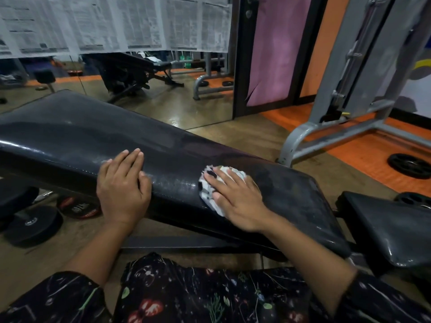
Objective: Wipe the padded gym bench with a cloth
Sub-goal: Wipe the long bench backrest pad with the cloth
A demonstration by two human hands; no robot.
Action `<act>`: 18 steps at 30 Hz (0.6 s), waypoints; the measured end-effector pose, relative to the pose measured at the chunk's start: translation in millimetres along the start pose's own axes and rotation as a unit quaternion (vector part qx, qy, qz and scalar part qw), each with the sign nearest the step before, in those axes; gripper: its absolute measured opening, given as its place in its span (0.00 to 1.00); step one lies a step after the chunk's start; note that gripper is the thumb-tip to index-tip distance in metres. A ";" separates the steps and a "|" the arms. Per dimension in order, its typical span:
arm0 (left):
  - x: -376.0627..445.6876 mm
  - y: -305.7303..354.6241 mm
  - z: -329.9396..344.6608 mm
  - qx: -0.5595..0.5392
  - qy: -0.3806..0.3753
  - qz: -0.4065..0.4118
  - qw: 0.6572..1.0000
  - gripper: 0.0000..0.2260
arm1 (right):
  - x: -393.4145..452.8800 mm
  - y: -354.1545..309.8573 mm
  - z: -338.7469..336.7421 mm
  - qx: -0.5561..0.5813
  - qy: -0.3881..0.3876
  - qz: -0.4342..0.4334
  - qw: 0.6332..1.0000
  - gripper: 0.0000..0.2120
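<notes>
A long black padded bench (pixel 70 136) runs from the upper left down to the right across the view. Its separate seat pad (pixel 391 229) lies at the right. My right hand (pixel 240 201) presses flat on a crumpled white patterned cloth (pixel 207 190) near the lower end of the long pad; most of the cloth is hidden under the palm. My left hand (pixel 122 185) rests flat on the pad's near edge, fingers together, holding nothing. The surface around both hands looks wet and shiny.
Black weight plates (pixel 35 224) and a red-rimmed plate (pixel 78 207) lie on the floor under the bench at left. A grey metal machine frame (pixel 345 94) stands at the right, with another plate (pixel 410 165) on the orange mat. A wall mirror (pixel 151 89) is behind.
</notes>
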State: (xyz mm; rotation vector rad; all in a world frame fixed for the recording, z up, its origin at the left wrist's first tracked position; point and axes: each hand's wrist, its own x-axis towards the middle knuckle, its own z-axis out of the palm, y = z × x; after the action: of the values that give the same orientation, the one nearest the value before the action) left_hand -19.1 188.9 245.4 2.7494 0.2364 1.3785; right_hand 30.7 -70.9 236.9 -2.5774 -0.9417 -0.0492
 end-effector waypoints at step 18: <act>-0.1 2.6 -3.1 -0.001 -0.007 -0.007 1.000 0.21 | 5.5 24.2 3.7 -0.023 0.099 0.137 0.985 0.24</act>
State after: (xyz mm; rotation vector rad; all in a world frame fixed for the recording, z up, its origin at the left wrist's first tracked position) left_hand -21.3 186.3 247.5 2.7485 0.2533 1.3555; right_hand 49.7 -83.0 225.8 -2.6606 -0.5158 -0.2478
